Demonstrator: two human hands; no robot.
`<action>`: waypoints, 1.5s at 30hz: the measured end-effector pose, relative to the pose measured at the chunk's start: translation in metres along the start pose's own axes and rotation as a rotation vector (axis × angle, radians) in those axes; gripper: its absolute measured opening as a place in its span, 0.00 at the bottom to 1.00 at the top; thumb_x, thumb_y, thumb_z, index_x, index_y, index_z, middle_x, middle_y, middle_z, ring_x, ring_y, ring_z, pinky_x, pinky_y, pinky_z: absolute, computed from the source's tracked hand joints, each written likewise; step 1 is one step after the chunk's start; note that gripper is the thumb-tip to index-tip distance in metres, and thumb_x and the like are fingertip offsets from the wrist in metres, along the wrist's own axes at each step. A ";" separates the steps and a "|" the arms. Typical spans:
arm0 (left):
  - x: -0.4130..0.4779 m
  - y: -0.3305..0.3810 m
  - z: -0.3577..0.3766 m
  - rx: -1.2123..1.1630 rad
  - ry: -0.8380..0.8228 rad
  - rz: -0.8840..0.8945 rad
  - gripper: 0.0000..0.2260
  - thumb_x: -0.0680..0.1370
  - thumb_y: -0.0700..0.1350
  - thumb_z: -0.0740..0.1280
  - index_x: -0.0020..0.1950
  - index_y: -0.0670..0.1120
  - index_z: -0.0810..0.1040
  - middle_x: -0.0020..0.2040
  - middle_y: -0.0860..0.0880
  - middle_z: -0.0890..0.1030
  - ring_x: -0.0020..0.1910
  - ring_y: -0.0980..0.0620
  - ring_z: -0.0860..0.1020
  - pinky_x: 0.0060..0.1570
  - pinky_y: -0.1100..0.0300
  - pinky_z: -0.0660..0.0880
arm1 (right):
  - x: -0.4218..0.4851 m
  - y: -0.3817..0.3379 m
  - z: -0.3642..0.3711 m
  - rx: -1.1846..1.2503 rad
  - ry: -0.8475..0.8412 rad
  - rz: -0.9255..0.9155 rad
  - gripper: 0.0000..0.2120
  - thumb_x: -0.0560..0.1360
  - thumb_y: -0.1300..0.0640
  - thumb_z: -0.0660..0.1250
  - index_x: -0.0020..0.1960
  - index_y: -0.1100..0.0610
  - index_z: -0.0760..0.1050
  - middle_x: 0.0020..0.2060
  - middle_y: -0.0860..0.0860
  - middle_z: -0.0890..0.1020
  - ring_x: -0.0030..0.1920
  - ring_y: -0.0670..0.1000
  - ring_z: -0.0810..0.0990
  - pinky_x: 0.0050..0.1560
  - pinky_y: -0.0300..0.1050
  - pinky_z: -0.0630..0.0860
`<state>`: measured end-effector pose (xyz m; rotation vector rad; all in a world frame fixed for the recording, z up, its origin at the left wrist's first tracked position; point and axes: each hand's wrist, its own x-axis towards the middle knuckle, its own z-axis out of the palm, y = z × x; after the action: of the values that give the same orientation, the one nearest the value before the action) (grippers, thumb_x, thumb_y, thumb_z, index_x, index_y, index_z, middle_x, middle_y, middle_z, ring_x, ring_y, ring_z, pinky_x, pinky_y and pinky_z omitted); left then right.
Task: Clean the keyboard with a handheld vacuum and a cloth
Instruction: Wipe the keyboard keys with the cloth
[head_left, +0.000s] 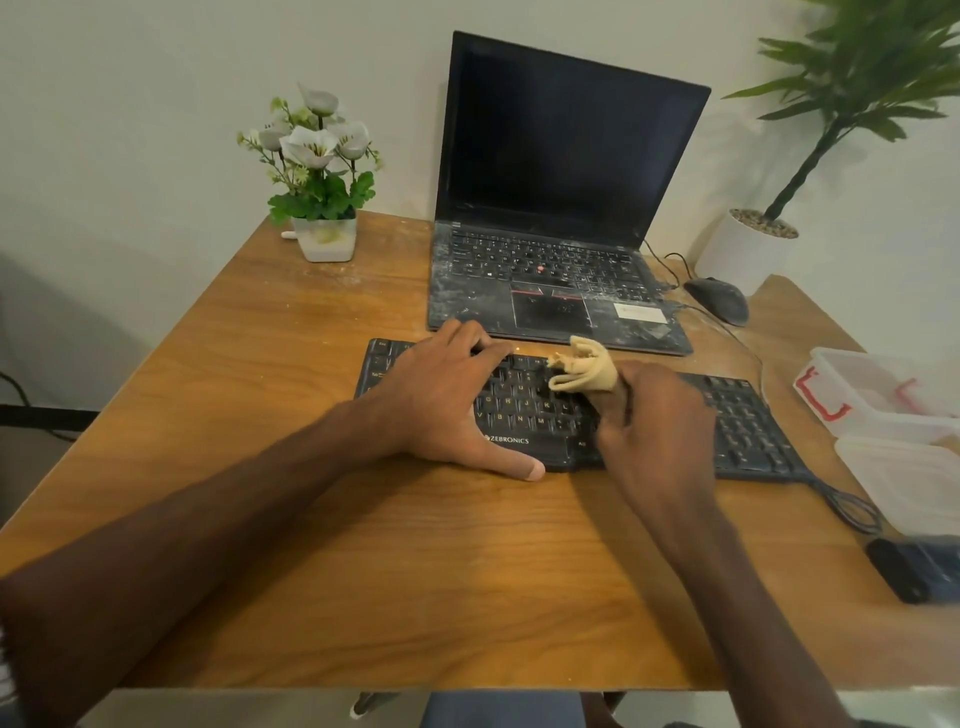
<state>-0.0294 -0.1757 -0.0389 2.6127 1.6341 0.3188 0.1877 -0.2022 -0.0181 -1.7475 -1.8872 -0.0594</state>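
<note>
Pressing flat on the left half of the black keyboard (737, 421) with the left hand (441, 400), fingers straight and spread, thumb out along the front edge; gripping a bunched tan cloth (582, 366) in the right hand (654, 421), fingers curled round it, over the middle keys; all on the wooden table (363, 571), just in front of the dusty open laptop (550, 182); mouse (719, 299) off right.

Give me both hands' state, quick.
Left hand: open, flat on the keyboard.
Right hand: gripping the cloth.
</note>
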 end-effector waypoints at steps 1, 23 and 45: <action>0.000 0.000 0.001 -0.001 0.002 -0.001 0.61 0.60 0.86 0.60 0.83 0.50 0.59 0.69 0.52 0.66 0.66 0.52 0.65 0.65 0.54 0.70 | -0.003 -0.010 0.004 -0.020 -0.011 -0.014 0.04 0.79 0.58 0.66 0.51 0.56 0.80 0.44 0.52 0.81 0.43 0.55 0.78 0.41 0.47 0.68; 0.002 -0.004 0.004 0.013 0.050 0.007 0.58 0.59 0.88 0.58 0.75 0.47 0.69 0.62 0.52 0.68 0.59 0.52 0.66 0.63 0.53 0.72 | -0.001 -0.026 0.016 0.140 -0.036 -0.050 0.03 0.77 0.57 0.70 0.47 0.55 0.81 0.36 0.47 0.79 0.37 0.48 0.75 0.37 0.44 0.68; 0.004 -0.005 0.010 -0.005 0.102 0.089 0.49 0.60 0.84 0.54 0.61 0.45 0.77 0.53 0.49 0.70 0.53 0.49 0.66 0.59 0.49 0.72 | -0.006 -0.056 0.026 0.097 -0.031 -0.126 0.04 0.74 0.59 0.69 0.40 0.54 0.77 0.32 0.48 0.77 0.33 0.49 0.73 0.34 0.43 0.64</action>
<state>-0.0304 -0.1689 -0.0483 2.7128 1.5454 0.4669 0.1259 -0.2059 -0.0241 -1.5734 -1.9869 0.0116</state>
